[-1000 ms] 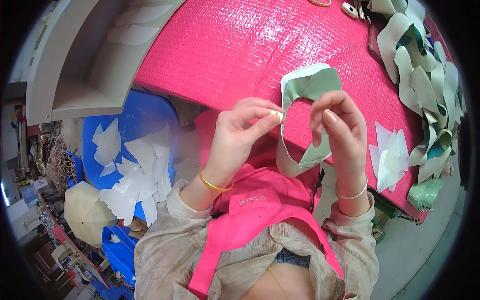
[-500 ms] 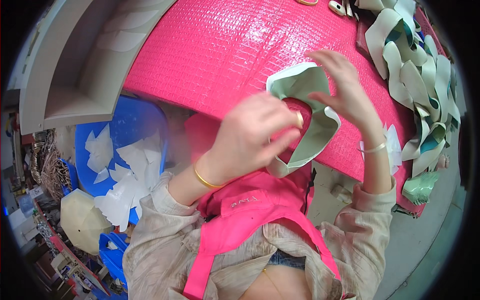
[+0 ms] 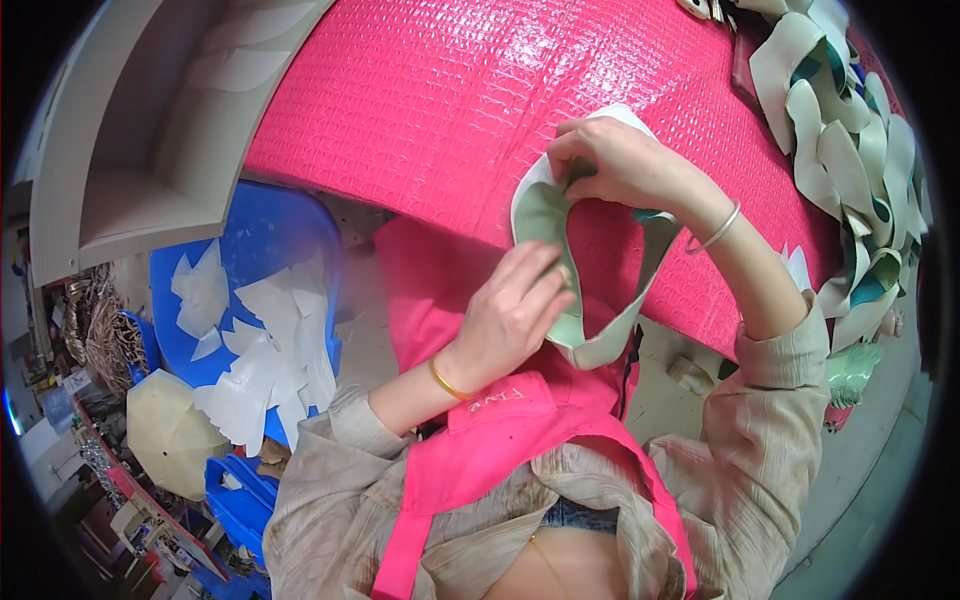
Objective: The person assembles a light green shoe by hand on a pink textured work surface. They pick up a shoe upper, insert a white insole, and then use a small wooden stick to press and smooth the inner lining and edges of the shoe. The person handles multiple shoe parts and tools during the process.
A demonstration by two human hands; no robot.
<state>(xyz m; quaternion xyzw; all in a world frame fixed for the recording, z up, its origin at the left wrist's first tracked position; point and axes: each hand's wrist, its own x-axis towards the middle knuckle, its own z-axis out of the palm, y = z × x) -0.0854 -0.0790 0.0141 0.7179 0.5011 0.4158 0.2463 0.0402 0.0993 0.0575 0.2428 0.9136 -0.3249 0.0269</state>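
Note:
A pale green and white shoe upper (image 3: 590, 352) forms an open loop at the table's near edge, its green lining facing up. At its far end, my right hand (image 3: 622, 165) is closed with bent fingers around the rim; those fingertips are partly hidden inside the fold. My left hand (image 3: 512, 312), slightly blurred, has its curled fingers closed over the left side of the same upper, fingertips against the lining. What its thumb does is hidden.
A pink-covered table (image 3: 420, 120) spreads ahead. Several similar shoe uppers (image 3: 835, 165) are heaped at the right. On the left are a grey open-fronted box (image 3: 140, 160), a blue tub (image 3: 255, 220) holding white scraps (image 3: 270, 370), and a cream faceted stool-like object (image 3: 170, 435).
My right hand has come in from the right and taken hold of the upper's far rim. My left hand has dropped toward me, onto its left side. The loop has turned and stretched longer.

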